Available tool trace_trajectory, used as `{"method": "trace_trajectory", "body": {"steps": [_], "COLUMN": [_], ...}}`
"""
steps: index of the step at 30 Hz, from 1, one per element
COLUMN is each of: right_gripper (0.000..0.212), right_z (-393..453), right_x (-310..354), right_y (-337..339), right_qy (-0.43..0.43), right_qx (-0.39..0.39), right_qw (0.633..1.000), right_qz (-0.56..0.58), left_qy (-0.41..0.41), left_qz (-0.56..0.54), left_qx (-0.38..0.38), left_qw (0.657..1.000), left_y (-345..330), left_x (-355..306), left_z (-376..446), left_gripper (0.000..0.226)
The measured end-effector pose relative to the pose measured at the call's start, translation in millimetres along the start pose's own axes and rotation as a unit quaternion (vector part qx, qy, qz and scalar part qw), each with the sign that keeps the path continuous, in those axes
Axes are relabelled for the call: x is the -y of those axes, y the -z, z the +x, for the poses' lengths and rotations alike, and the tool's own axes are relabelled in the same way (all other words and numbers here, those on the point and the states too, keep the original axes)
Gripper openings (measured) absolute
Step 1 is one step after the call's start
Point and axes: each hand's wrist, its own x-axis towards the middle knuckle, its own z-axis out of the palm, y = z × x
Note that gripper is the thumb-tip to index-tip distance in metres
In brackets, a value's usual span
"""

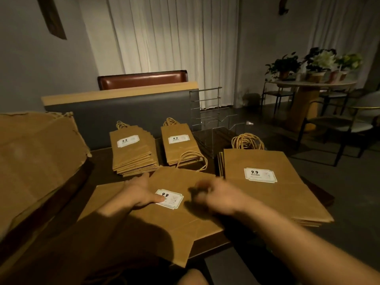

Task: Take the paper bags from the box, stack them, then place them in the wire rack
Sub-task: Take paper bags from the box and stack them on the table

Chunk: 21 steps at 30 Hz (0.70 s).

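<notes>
While hands (174, 194) rest on one bag (185, 223) — three stacks (134, 153), one rack (207, 112)

The dark table (102, 159) is crowded: a large flat bag (144, 223) fills the near centre, a big stack (273, 194) blocks three o'clock, two small stacks (133, 153) and (181, 147) sit at twelve. The box (35, 161) walls off nine o'clock. A narrow bare strip runs between the small stacks. At one o'clock the wire rack (207, 108) stands, seemingly open above.
</notes>
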Motion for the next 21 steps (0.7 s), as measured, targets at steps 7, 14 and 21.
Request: {"method": "trace_trajectory", "body": {"steps": [7,14,21], "right_gripper": [0.052,0.076,0.026], "right_z": [1.7,-15.4,-50.6], "right_x": [5.9,10.4,-14.5], "right_y": [-36.5,-24.2,76.4], "right_qy": [0.019,0.043,0.029], "right_qx": [-0.042,-0.148,-0.166], "right_qw": [0.997,0.946,0.898], "right_qz": [-0.061,0.285,0.407], "left_qy": [0.038,-0.123,-0.234], "left_qz": [-0.419,-0.593,-0.661], "left_qx": [0.035,0.012,0.046], "left_qw": [0.906,0.796,0.712], "left_y": [36.0,87.4,56.6], "left_x": [25.8,28.1,-88.4], "left_z": [-24.3,-66.8,-79.8], "left_gripper": [0.041,0.017,0.018]}}
